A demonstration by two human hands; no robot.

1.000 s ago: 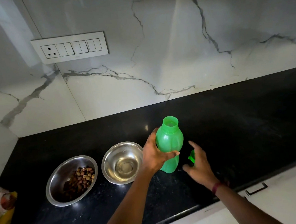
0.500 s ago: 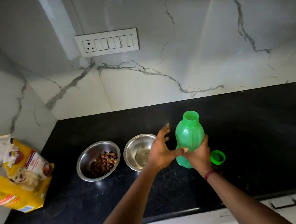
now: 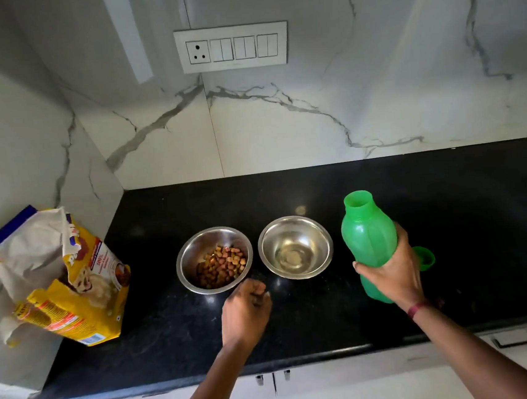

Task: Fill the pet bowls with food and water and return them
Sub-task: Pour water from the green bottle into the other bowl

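Note:
Two steel bowls stand side by side on the black counter [image 3: 300, 324]. The left bowl [image 3: 193, 254] holds brown kibble [image 3: 222, 266]. The right bowl [image 3: 295, 247] looks nearly bare, perhaps with a little water at the bottom. My right hand [image 3: 391, 270] grips an uncapped green bottle [image 3: 367, 234], tilted slightly left, to the right of that bowl. Its green cap [image 3: 425, 257] lies on the counter behind my hand. My left hand [image 3: 245, 310] hovers just in front of the two bowls, fingers curled, holding nothing.
An open yellow pet food bag [image 3: 67, 282] leans in the left corner against the marble wall. A white switch panel [image 3: 231, 46] sits on the wall above. White cabinet doors with a handle [image 3: 515, 339] run below the counter's front edge.
My left hand let go of the bottle and moved left in front of the bowls. My right hand took the bottle and lifted it. The camera shifted left.

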